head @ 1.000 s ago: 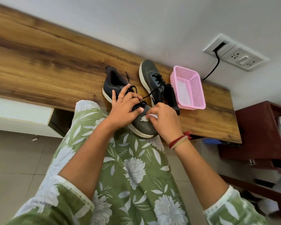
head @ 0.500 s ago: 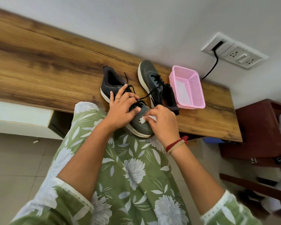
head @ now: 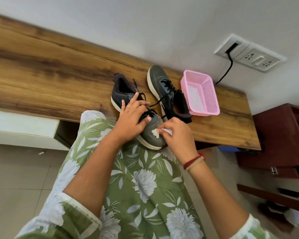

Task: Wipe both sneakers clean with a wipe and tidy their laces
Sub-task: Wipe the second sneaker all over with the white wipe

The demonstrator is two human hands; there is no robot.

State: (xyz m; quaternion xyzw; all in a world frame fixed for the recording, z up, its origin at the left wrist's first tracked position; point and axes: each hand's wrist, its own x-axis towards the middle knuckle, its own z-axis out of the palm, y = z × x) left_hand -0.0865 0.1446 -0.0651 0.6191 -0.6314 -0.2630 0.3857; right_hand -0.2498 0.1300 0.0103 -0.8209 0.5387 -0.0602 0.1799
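Two dark grey sneakers with white soles and black laces lie on the wooden desk (head: 59,80). The near sneaker (head: 152,137) points its toe over the desk's front edge. My left hand (head: 133,118) rests on its laces and tongue, fingers spread, thumb on the toe side. My right hand (head: 176,137) pinches a small white wipe (head: 158,131) against the toe cap. The second sneaker (head: 162,87) lies behind on its side, toe toward the wall, its laces loose and one trailing toward the near shoe.
A pink mesh basket (head: 209,95) with a white sheet inside stands right of the shoes. A black cable (head: 227,69) runs from a wall socket behind it. A dark red cabinet (head: 280,135) stands at the right. My green floral clothing fills the foreground.
My right hand has shifted slightly along the toe cap with the wipe, so more of the wipe shows. My left hand keeps its place on the laces. The view drifted slightly.
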